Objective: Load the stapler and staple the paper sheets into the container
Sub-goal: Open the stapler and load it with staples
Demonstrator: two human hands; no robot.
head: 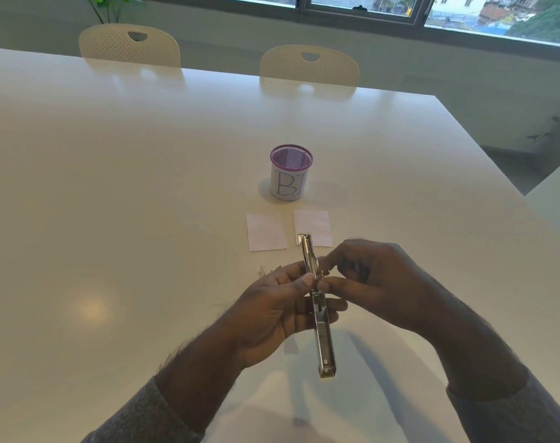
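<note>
A metal stapler (324, 340) is swung fully open into one long strip, held above the table. My left hand (272, 311) grips it at the middle from the left. My right hand (371, 282) pinches at the hinge area from the right; what sits between its fingertips is too small to tell. Two small white paper sheets lie side by side beyond the hands, one on the left (265, 232) and one on the right (313, 225). Behind them stands a purple mesh container (290, 174) with a white label. Small staple pieces (265, 270) lie left of the stapler.
The white table (112, 203) stretches far to the left and back. Two white chairs (309, 67) stand at its far edge. The table's right edge runs diagonally near my right arm.
</note>
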